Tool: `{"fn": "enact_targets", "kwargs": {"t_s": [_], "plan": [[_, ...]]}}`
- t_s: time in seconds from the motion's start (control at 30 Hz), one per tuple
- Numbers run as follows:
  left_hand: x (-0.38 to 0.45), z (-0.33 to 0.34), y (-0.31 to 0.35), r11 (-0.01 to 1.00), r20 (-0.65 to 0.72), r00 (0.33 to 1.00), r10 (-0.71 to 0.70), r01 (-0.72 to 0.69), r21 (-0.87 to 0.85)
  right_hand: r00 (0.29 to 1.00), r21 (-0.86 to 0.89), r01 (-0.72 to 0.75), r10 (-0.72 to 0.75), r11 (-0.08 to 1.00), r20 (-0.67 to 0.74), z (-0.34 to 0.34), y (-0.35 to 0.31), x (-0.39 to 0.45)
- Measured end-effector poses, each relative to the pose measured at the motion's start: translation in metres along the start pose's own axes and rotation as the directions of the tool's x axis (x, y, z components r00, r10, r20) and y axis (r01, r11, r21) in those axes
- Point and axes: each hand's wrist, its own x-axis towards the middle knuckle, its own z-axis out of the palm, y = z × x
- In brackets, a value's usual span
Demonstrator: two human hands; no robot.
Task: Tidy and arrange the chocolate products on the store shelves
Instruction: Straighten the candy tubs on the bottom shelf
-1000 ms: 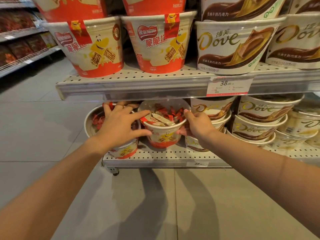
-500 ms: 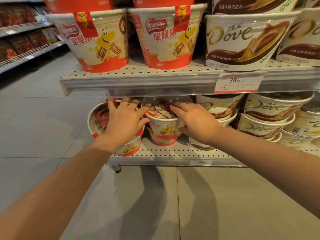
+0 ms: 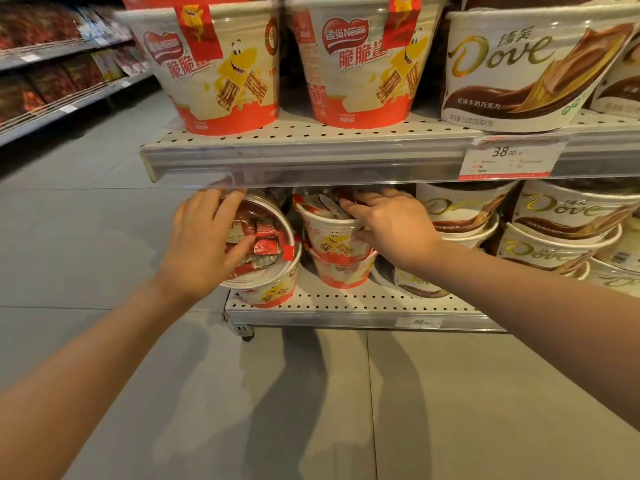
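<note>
On the perforated grey lower shelf (image 3: 363,301), the left hand (image 3: 201,244) curls over a tilted clear-lidded red-and-white wafer tub (image 3: 266,268). Right of that tub, the right hand (image 3: 388,226) grips another tub's (image 3: 332,237) rim, fingertips hidden under the upper shelf.

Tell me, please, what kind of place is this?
Most likely a shop or supermarket aisle. Perforated metal shelves hold rows of identical Nestle tubs and Dove tubs, a price tag reading 38.00 is fixed to the shelf edge, and more stocked racks stand behind.
</note>
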Motion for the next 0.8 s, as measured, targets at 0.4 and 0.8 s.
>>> {"fn": "enact_targets", "kwargs": {"t_s": [0.4, 0.8], "plan": [[0.008, 0.001, -0.009, 0.908, 0.127, 0.943, -0.306, 0.330, -0.259, 0.993, 0.139, -0.111, 0.103, 0.984, 0.065, 0.009, -0.010, 0.013], [-0.021, 0.013, -0.028, 0.492, 0.281, 0.847, -0.452, 0.499, -0.713, 0.981, 0.414, 0.071, 0.012, 0.907, -0.195, -0.001, -0.062, 0.003]]}}
